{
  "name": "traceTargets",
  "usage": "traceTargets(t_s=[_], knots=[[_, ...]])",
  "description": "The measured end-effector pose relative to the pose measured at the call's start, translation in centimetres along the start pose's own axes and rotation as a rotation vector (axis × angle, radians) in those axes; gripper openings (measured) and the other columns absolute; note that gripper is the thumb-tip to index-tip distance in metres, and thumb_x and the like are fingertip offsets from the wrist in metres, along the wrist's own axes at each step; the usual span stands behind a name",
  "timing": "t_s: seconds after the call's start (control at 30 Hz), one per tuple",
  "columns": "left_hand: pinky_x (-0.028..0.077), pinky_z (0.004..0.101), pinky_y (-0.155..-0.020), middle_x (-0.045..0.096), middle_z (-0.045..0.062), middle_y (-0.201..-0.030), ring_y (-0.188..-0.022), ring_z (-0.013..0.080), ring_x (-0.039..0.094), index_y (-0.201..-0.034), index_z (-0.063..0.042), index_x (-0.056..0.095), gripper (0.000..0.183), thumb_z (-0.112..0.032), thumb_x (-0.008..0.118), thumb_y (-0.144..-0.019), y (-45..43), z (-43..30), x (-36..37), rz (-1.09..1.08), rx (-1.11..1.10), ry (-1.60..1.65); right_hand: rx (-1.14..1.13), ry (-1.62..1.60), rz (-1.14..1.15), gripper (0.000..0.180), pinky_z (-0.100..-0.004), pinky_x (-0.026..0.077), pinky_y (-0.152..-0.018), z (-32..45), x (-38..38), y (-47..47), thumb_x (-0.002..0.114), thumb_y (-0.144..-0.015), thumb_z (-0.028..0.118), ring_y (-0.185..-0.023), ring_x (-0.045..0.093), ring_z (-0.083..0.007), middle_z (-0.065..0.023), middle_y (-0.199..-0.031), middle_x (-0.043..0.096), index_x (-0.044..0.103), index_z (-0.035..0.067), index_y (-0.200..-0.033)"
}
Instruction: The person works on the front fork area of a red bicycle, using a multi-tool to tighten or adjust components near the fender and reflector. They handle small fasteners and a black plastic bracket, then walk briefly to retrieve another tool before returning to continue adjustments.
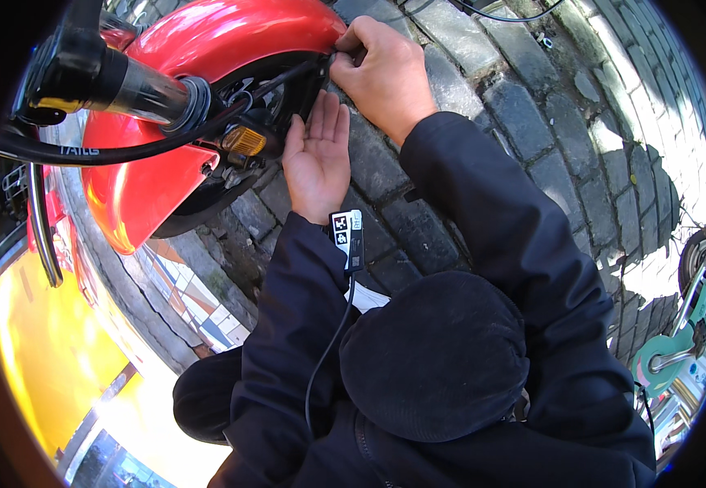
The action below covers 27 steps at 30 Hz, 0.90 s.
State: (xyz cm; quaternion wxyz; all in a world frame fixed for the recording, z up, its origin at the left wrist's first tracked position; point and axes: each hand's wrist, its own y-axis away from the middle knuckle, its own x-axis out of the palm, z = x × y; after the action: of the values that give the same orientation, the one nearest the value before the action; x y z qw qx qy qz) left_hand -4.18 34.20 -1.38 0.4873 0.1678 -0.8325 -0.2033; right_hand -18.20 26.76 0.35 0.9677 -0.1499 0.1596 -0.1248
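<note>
Before me is the front wheel of a motorcycle or scooter, under a glossy red mudguard (249,30). My right hand (383,76) has its thumb and index finger bent into a pinch at the mudguard's end, beside the dark wheel (304,91). Whatever lies between those fingertips is too small and dark to make out. Palm up, my left hand (319,152) lies below it with fingers stretched towards the wheel. It holds nothing. An amber reflector (246,141) sits just left of its thumb, near the lower end of the fork tube (151,91).
A black hose (145,152) curves across the fork. Grey stone paving (414,226) surrounds the wheel, with a stone kerb (151,305) at left. A cabled device (346,239) is on my left wrist. A green bicycle (664,360) stands at far right. A cable (514,17) crosses the top.
</note>
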Motion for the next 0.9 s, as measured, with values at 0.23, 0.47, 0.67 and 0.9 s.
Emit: traceTargets(t_s=[0.23, 0.47, 0.67, 0.9], knots=[[0.036, 0.0445, -0.123, 0.058, 0.019, -0.143, -0.138, 0.0286, 0.053, -0.140, 0.009, 0.048, 0.047, -0.027, 0.042, -0.111, 0.1, 0.0, 0.0, 0.023, 0.005, 0.000, 0.003, -0.019, 0.000, 0.012, -0.0456, 0.056, -0.078, 0.5, 0.1, -0.3, 0.071, -0.078, 0.007, -0.083, 0.067, -0.0393, -0.0174, -0.084, 0.068, 0.065, 0.003, -0.087], [0.037, 0.0442, -0.122, 0.058, 0.021, -0.143, -0.136, 0.0295, 0.054, -0.140, 0.010, 0.047, 0.047, -0.027, 0.038, -0.112, 0.2, 0.0, 0.2, 0.018, 0.028, -0.030, 0.330, -0.200, 0.043, 0.020, -0.0350, 0.058, -0.076, 1.8, -0.5, 0.0, 0.075, -0.082, 0.011, -0.079, 0.074, -0.0229, -0.0120, -0.086, 0.076, 0.070, 0.000, -0.098], [0.031, 0.0470, -0.126, 0.052, 0.022, -0.148, -0.142, 0.0304, 0.048, -0.146, 0.010, 0.039, 0.048, -0.024, 0.035, -0.113, 0.0, 0.1, 0.2, 0.021, 0.038, -0.019, 0.353, -0.127, 0.082, 0.023, -0.0343, 0.057, -0.075, 2.4, -0.6, 0.3, 0.075, -0.087, 0.017, -0.080, 0.074, -0.0226, -0.0131, -0.087, 0.076, 0.073, -0.001, -0.101], [0.036, 0.0450, -0.122, 0.058, 0.021, -0.143, -0.138, 0.0311, 0.053, -0.139, 0.009, 0.048, 0.046, -0.026, 0.036, -0.112, -0.3, 0.1, 0.0, 0.009, 0.027, -0.005, 0.296, -0.053, 0.047, 0.025, -0.0373, 0.057, -0.077, 2.3, -0.3, 0.5, 0.072, -0.092, 0.022, -0.082, 0.074, -0.0288, -0.0164, -0.087, 0.075, 0.071, -0.001, -0.102]])
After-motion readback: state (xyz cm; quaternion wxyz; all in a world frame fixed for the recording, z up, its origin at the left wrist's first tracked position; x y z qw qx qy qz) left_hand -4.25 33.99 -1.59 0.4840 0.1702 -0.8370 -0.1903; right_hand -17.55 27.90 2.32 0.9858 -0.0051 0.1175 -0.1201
